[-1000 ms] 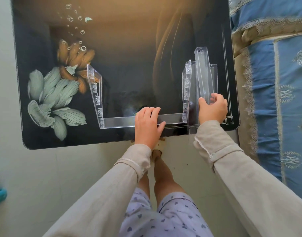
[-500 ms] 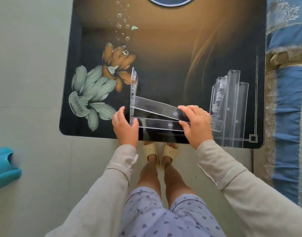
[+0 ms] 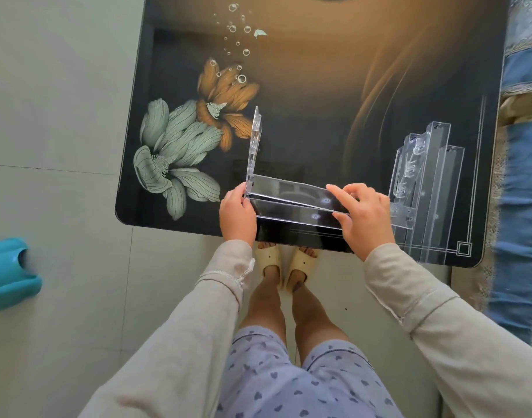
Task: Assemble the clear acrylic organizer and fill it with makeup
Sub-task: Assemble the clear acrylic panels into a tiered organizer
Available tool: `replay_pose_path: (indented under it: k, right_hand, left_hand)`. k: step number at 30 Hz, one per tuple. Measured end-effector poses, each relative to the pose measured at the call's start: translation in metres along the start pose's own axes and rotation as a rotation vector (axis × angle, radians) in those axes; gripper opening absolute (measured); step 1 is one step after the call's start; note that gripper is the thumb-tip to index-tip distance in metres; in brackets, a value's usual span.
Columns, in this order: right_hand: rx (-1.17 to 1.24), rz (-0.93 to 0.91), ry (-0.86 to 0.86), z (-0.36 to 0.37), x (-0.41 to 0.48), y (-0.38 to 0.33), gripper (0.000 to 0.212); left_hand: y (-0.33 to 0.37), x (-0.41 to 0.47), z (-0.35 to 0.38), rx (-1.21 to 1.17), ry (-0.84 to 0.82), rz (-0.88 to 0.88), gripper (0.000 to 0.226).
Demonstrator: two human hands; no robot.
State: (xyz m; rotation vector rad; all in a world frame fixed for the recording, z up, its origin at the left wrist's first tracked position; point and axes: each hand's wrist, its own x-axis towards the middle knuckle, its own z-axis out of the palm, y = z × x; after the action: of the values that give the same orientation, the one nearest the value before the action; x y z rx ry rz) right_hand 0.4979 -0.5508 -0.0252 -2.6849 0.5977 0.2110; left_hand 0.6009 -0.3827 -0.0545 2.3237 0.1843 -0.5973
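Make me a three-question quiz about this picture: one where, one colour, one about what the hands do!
1. Where are the spare clear pieces?
A) on a chair
B) by the table's near right corner
C) on the bed

2. What colour is the plastic thing left of the table?
A) red
B) teal
C) yellow

3. What are the hands doing?
A) both hold the clear frame
B) both are empty
C) one holds a brush

Answers:
1 B, they sit at that corner.
2 B, it is plainly teal.
3 A, the left hand and right hand each grip an end.
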Motion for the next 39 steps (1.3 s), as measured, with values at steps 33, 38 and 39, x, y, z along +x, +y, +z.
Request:
replay_pose_path:
  k: [33, 38, 39]
  right_hand:
    - [-0.017, -0.011, -0.095, 0.021, 0.018, 0.008, 0.047]
    - [-0.049, -0.038, -0.102, 0.018, 0.014, 0.009, 0.053]
    - [-0.037, -0.042, -0.074, 0.016, 0.011, 0.008, 0.055]
  left_hand:
    - [0.016, 0.018, 0.011, 0.245, 0.003, -0.051, 0.033]
    - [0.015, 0.015, 0.008, 0.234, 0.022, -0.017, 0.03]
    - [0.014, 0.012, 0.007, 0.25, 0.068, 0.031, 0.033]
